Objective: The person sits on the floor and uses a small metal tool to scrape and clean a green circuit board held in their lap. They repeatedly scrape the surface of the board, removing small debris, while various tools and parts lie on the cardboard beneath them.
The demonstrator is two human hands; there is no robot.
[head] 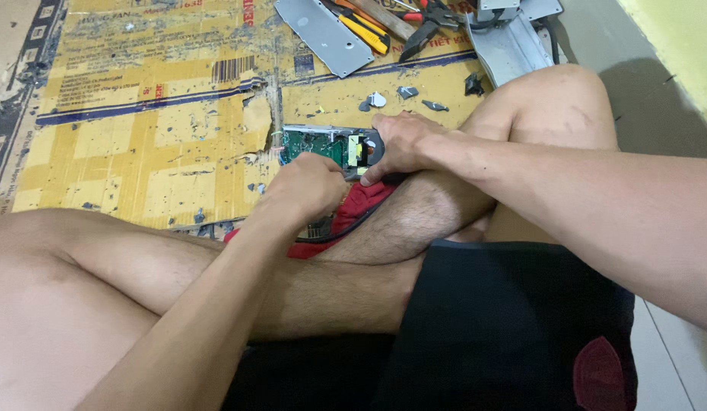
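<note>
A single head-worn camera looks steeply down from above the seated person, facing forward over the crossed legs. It sits close to the forearms, and the flattened yellow cardboard sheet on the floor fills the upper frame.

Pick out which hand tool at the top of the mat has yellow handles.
The yellow-handled tool, lying beside the grey metal plate; the pliers right of it have dark and red handles.

We could not see the green circuit board's right end under the right hand. The left hand hid its near edge. The pliers were cut off at the top.
</note>
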